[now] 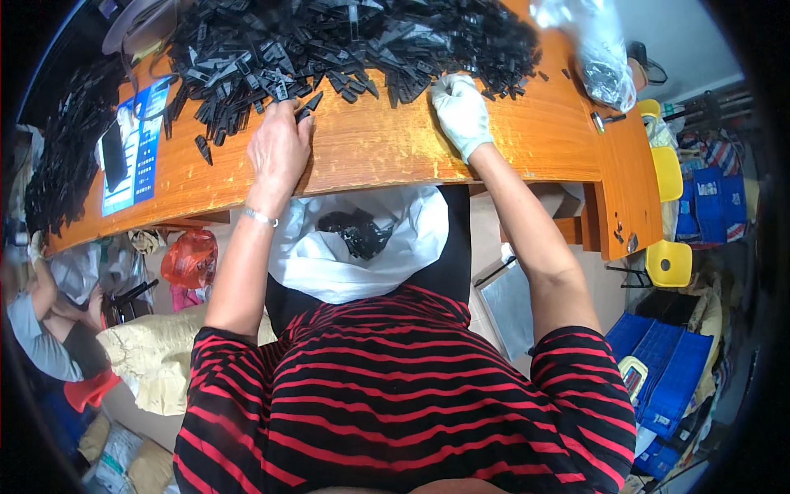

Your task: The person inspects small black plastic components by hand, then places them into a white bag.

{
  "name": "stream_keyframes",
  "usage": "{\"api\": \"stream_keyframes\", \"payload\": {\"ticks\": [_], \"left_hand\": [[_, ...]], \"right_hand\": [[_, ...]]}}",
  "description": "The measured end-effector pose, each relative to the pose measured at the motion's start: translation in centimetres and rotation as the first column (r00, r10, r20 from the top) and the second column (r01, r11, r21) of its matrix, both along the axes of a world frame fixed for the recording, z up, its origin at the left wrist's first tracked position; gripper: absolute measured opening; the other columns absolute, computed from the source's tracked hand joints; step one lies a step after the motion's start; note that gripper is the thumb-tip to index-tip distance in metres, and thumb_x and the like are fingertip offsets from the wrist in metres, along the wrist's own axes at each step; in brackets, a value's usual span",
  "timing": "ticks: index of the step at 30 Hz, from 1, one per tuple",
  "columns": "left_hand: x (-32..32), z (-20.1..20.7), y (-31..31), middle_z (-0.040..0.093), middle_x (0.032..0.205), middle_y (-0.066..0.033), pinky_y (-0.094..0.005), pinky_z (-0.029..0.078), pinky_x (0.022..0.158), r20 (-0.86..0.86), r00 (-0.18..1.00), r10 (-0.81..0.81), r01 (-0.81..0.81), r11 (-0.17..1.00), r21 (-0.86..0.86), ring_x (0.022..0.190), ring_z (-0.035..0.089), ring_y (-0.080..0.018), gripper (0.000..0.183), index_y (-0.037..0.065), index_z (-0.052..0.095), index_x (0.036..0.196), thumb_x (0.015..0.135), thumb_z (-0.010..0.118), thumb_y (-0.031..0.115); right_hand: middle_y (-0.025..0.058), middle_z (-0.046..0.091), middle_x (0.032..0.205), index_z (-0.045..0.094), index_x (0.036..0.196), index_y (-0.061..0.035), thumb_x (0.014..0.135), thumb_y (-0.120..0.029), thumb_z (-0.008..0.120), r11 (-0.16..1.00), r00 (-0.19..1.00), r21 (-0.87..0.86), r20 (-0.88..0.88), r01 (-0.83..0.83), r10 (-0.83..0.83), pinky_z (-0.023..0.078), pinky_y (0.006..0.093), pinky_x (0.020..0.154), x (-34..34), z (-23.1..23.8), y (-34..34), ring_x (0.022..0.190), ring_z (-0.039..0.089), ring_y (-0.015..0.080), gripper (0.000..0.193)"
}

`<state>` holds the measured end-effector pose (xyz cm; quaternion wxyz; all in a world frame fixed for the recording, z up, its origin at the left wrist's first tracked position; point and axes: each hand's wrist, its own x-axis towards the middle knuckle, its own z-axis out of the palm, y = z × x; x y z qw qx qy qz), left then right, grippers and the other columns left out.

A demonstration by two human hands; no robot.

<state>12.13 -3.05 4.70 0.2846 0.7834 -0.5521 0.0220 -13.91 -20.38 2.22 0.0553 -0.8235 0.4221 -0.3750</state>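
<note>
A big heap of small black wedge-shaped plastic pieces covers the far part of the wooden table. My bare left hand, with a light band at its wrist, is closed at the heap's near edge. A black plastic piece pokes out by its thumb and fingertips. Farther right, my right hand wears a white glove and rests at the heap's front with its fingers curled in. Whatever those fingers hold, if anything, is hidden. A white bag with black pieces inside lies open on my lap, below the table edge.
A phone lies on a blue printed sheet at the left, beside another black heap. A clear plastic bag stands at the right end. Another person sits at far left. Yellow chair parts are at right.
</note>
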Motion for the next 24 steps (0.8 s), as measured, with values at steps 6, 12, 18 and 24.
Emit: {"api": "stream_keyframes", "payload": {"ticks": [6, 12, 18, 24], "left_hand": [[0.5, -0.8, -2.1, 0.065, 0.100, -0.0168, -0.0464, 0.053, 0.083, 0.096, 0.995, -0.019, 0.013, 0.998, 0.060, 0.097, 0.065, -0.0357, 0.024, 0.001, 0.070, 0.102, 0.090, 0.072, 0.022], [-0.5, -1.1, -1.4, 0.064, 0.098, -0.0153, -0.0437, 0.052, 0.084, 0.063, 0.994, -0.089, 0.089, 0.996, 0.009, 0.097, 0.062, -0.0348, 0.025, 0.003, 0.066, 0.103, 0.086, 0.076, 0.018], [-1.7, -1.5, -0.8, 0.065, 0.099, -0.0149, -0.0447, 0.052, 0.084, -0.010, 0.993, -0.118, 0.116, 0.987, -0.113, 0.099, 0.062, -0.0338, 0.025, 0.004, 0.065, 0.103, 0.085, 0.076, 0.017], [-2.0, -1.9, -1.0, 0.065, 0.099, -0.0166, -0.0454, 0.052, 0.083, 0.114, 0.984, -0.135, 0.137, 0.990, -0.011, 0.099, 0.062, -0.0350, 0.027, 0.004, 0.063, 0.105, 0.085, 0.076, 0.017]], "right_hand": [[0.0073, 0.065, 0.088, 0.060, 0.101, -0.0014, 0.100, -0.017, 0.060, 0.607, 0.872, 0.704, 0.488, -0.370, -0.034, 0.050, 0.0264, 0.064, 0.5, 1.9, 3.3, 0.068, 0.062, 0.0119, 0.016], [0.0071, 0.067, 0.086, 0.064, 0.115, 0.0011, 0.101, -0.019, 0.059, 0.486, 0.831, 0.714, 0.554, -0.504, 0.047, 0.048, 0.0244, 0.060, 3.2, 3.6, 7.4, 0.064, 0.059, 0.0103, 0.025], [0.0022, 0.064, 0.076, 0.069, 0.105, -0.0020, 0.101, -0.023, 0.061, 0.430, 0.823, 0.778, 0.554, -0.458, -0.125, 0.045, 0.0218, 0.054, 5.0, 3.0, 9.1, 0.057, 0.054, 0.0081, 0.022], [0.0022, 0.064, 0.079, 0.068, 0.107, -0.0025, 0.100, -0.024, 0.063, 0.247, 0.729, 0.760, 0.649, -0.601, -0.220, 0.045, 0.0215, 0.053, 4.5, 2.7, 9.2, 0.058, 0.055, 0.0078, 0.023]]}}
